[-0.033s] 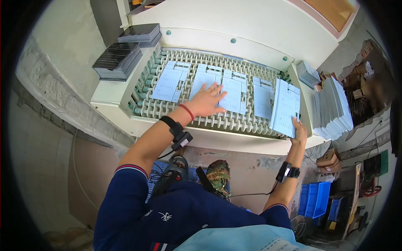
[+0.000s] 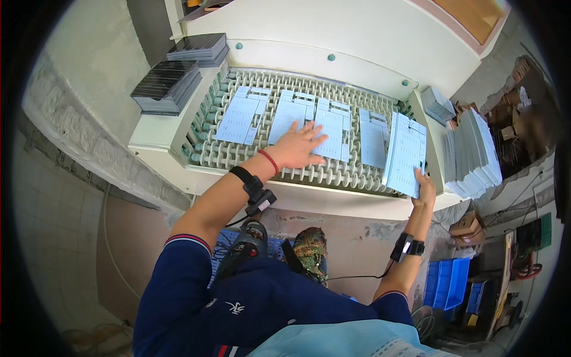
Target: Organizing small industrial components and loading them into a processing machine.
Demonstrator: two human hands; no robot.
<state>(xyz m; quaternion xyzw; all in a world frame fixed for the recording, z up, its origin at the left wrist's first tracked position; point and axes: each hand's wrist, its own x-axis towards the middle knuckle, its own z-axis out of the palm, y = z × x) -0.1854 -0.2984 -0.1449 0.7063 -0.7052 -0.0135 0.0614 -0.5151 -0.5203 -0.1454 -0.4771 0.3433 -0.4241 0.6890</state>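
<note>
Thin pale blue panels with narrow cut-outs and small printed marks lie on a conveyor of white wheel rollers. One panel is at the left, and two more, a middle-left panel and a middle panel, lie side by side. A narrower panel rests to their right. My left hand is open, its spread fingers over the two middle panels; whether it presses on them I cannot tell. At the conveyor's right end, my right hand grips the lower right corner of a tilted stack of panels.
Dark panel stacks stand on the machine's left ledge. To the right are a small pale stack and a larger stack of pale panels. A white machine cover rises behind the rollers. Blue bins sit lower right.
My left hand has shifted slightly right over the middle panels. My right hand and its panels look nearly unmoved.
</note>
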